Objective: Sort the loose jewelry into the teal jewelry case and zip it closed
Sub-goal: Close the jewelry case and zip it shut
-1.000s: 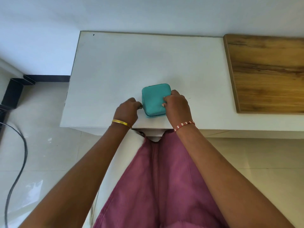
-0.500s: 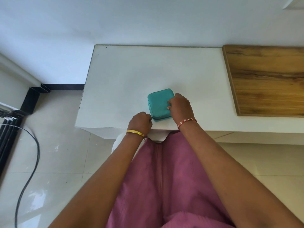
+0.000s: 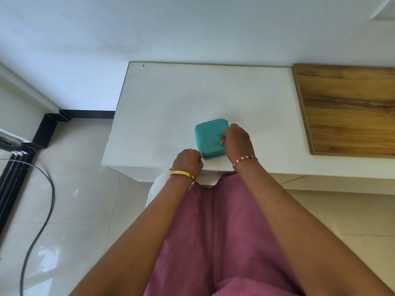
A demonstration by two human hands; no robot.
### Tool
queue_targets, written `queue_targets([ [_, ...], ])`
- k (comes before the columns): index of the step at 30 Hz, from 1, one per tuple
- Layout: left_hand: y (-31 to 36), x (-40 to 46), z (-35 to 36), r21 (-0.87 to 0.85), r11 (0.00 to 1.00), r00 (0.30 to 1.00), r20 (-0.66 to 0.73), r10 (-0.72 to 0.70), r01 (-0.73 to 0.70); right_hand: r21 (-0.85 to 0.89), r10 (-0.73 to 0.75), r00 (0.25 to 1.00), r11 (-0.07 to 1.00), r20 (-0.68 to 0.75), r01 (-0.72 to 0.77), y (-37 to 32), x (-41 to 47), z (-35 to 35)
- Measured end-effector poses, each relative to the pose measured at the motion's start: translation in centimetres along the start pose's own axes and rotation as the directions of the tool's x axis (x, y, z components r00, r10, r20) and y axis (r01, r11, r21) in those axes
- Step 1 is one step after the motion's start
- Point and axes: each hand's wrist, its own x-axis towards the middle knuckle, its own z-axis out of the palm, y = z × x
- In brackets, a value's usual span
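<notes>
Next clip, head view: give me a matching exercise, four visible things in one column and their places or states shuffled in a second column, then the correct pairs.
Things
1. small square teal jewelry case
2. left hand
3. right hand
4. wood-grain panel

Places or states
A. fingers resting on the case's lid
B. at the right side of the white tabletop
C. lid down, near the tabletop's front edge
D. curled at the case's front left corner, by the zipper line

Pairs: 1-C, 2-D, 3-A, 4-B

Whether the left hand actually pinches the zipper pull cannot be seen.
</notes>
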Motion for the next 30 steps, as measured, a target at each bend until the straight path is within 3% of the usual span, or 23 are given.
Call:
queue_targets([
  [12,0.7,-0.9,0.8,-0.034,0.998,0.998,-0.045,-0.052,0.051,0.002,-0.002,1.0,1.0,-0.001,0.002,0.0,0.1,0.0],
  [16,2.4,-1.4,1.2,-0.036,0.999,1.0,-0.024,-0.003,0.002,0.014,0.005,1.0,1.0,-0.03,-0.004,-0.1,-0.1,0.1],
  [23,2.3,-1.0,2.4,-0.271,0.962,0.997,-0.055,-0.059,0.042,0.027,-0.009,1.0,1.0,-0.002,0.009,0.4,0.1,-0.1],
  [26,1.9,-1.1,2.5,-0.448,0.892,0.994,-0.055,-0.097,0.062,0.203,0.026,0.999,0.979,-0.027,-0.02,1.4,0.0,-0.4],
  [30,1.5,-0.8,2.8,-0.707,0.679,0.976,0.078,-0.202,0.197,0.622,0.222,0.965,0.777,-0.136,-0.091,2.0,-1.4,-1.1],
])
